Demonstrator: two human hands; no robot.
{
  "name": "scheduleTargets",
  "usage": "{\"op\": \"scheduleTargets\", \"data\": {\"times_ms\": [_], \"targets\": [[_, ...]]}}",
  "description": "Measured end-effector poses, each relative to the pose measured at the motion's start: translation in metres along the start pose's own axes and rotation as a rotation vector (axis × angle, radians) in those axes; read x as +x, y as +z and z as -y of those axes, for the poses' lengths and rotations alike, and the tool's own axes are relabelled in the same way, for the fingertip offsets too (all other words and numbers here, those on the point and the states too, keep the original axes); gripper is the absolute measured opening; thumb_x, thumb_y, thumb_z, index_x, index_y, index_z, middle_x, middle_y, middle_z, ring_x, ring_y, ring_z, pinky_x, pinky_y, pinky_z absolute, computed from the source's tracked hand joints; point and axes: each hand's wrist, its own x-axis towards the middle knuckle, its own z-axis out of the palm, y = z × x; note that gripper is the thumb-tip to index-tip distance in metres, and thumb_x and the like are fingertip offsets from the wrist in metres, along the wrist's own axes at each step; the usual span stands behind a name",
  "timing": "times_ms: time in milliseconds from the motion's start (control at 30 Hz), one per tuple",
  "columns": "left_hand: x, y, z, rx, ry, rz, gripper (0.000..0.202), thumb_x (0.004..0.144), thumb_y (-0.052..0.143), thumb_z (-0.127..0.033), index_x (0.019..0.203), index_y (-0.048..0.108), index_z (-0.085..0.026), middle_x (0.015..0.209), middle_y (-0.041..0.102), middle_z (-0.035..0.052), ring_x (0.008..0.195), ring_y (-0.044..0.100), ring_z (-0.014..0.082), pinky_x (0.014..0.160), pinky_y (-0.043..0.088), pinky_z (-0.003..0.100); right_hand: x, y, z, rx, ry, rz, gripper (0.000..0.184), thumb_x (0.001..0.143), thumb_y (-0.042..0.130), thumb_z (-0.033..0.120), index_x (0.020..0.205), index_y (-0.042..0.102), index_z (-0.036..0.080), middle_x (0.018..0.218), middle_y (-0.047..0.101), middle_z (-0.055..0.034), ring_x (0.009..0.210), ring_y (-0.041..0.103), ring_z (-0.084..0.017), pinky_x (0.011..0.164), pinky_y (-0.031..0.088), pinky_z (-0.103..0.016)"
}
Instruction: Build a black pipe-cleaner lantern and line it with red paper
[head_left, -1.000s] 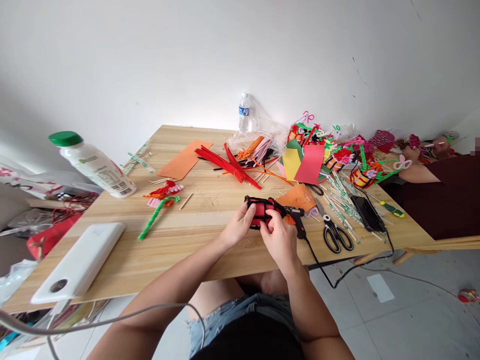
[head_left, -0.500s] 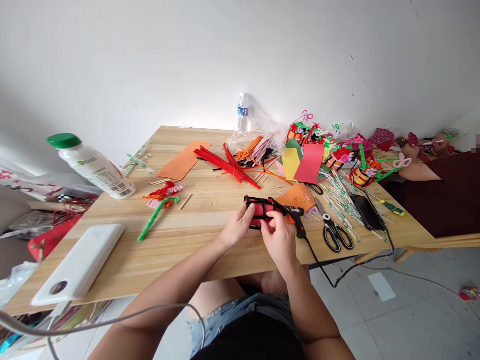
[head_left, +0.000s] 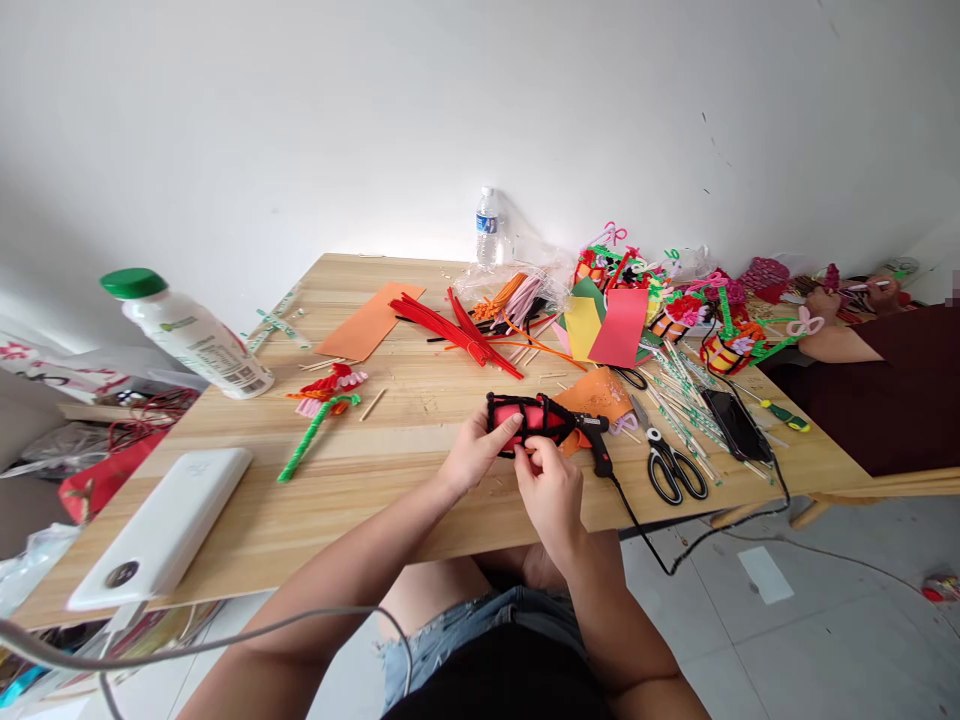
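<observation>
Between my hands, above the table's front, is a small red paper lantern-like craft [head_left: 532, 412] with a black pipe-cleaner frame. My left hand [head_left: 477, 447] is closed round its left end, thumb across the red front. At the lower edge, my right hand [head_left: 551, 485] pinches with thumb and bent fingers; they cover the spot they grip. Just behind the craft's right end lies a black glue gun [head_left: 598, 445], its cord trailing off the table edge. Orange paper [head_left: 600, 392] lies under the gun's front, and black-handled scissors [head_left: 670, 470] lie to its right.
Red pipe cleaners [head_left: 450, 330], coloured paper sheets [head_left: 622, 325] and finished flower baskets [head_left: 724, 350] spread across the back. Wrapped sticks and a phone [head_left: 733, 425] lie at the right, near another person's arm [head_left: 840, 340]. A white bottle [head_left: 199, 335] and a power bank [head_left: 161, 525] stand left.
My right hand has shifted slightly down and left along the craft, uncovering more of its black frame on the right. My left thumb now reaches further across the red front.
</observation>
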Motion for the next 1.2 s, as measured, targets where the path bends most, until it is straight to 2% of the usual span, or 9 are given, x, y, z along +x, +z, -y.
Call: {"op": "scheduleTargets", "data": {"times_ms": [200, 367, 533, 700, 867, 1033, 1200], "targets": [[-0.0010, 0.0027, -0.0024, -0.048, -0.004, -0.028, 0.045, 0.060, 0.081, -0.045, 0.085, 0.063, -0.013, 0.079, 0.070, 0.0031, 0.067, 0.063, 0.0142, 0.067, 0.052, 0.027, -0.0003, 0.0014, 0.0009, 0.020, 0.002, -0.041, 0.018, 0.090, 0.049, 0.023, 0.087, 0.065, 0.016, 0.053, 0.057, 0.0016, 0.048, 0.054, -0.012, 0.050, 0.039, -0.023], [-0.0006, 0.0024, -0.0027, -0.069, -0.002, -0.044, 0.041, 0.062, 0.081, -0.042, 0.087, 0.064, -0.013, 0.081, 0.071, 0.0028, 0.068, 0.063, 0.0137, 0.069, 0.052, 0.027, -0.0003, 0.0036, -0.0007, 0.062, 0.000, -0.027, 0.019, 0.090, 0.049, 0.021, 0.083, 0.065, 0.017, 0.051, 0.056, 0.0021, 0.045, 0.051, -0.011, 0.050, 0.039, -0.022], [-0.0011, 0.0033, -0.0027, -0.086, -0.002, -0.024, 0.039, 0.064, 0.080, -0.041, 0.086, 0.065, -0.013, 0.081, 0.071, 0.0026, 0.068, 0.064, 0.0131, 0.069, 0.052, 0.026, -0.0022, 0.0065, -0.0022, 0.081, 0.013, -0.070, 0.019, 0.090, 0.048, 0.022, 0.089, 0.066, 0.015, 0.052, 0.057, 0.0018, 0.046, 0.051, -0.011, 0.052, 0.041, -0.022], [-0.0013, 0.0031, -0.0027, -0.069, 0.003, -0.036, 0.041, 0.063, 0.081, -0.042, 0.087, 0.064, -0.013, 0.082, 0.071, 0.0037, 0.069, 0.064, 0.0140, 0.069, 0.053, 0.026, -0.0019, 0.0079, -0.0021, 0.142, 0.019, -0.025, 0.021, 0.090, 0.047, 0.022, 0.085, 0.067, 0.016, 0.050, 0.054, 0.0025, 0.046, 0.049, -0.010, 0.052, 0.041, -0.022], [-0.0014, 0.0031, -0.0028, -0.087, -0.011, -0.023, 0.041, 0.062, 0.081, -0.042, 0.086, 0.066, -0.013, 0.079, 0.072, 0.0033, 0.068, 0.064, 0.0140, 0.067, 0.053, 0.026, -0.0033, 0.0084, -0.0014, 0.169, 0.036, -0.046, 0.019, 0.090, 0.048, 0.022, 0.087, 0.066, 0.015, 0.051, 0.054, 0.0026, 0.046, 0.049, -0.010, 0.052, 0.042, -0.022], [-0.0007, 0.0041, -0.0039, -0.116, -0.049, -0.058, 0.042, 0.057, 0.084, -0.042, 0.081, 0.066, -0.013, 0.077, 0.071, 0.0036, 0.066, 0.064, 0.0141, 0.066, 0.053, 0.026, -0.0042, 0.0086, -0.0020, 0.157, 0.052, -0.053, 0.019, 0.090, 0.049, 0.024, 0.085, 0.065, 0.016, 0.052, 0.056, 0.0017, 0.047, 0.052, -0.011, 0.054, 0.044, -0.022], [-0.0013, 0.0048, -0.0057, -0.135, -0.067, -0.059, 0.043, 0.056, 0.085, -0.040, 0.082, 0.067, -0.012, 0.078, 0.072, 0.0043, 0.065, 0.065, 0.0137, 0.067, 0.053, 0.026, -0.0031, 0.0091, -0.0023, 0.160, 0.008, -0.042, 0.021, 0.091, 0.049, 0.024, 0.080, 0.065, 0.017, 0.050, 0.055, 0.0021, 0.045, 0.050, -0.010, 0.051, 0.042, -0.022]]}}
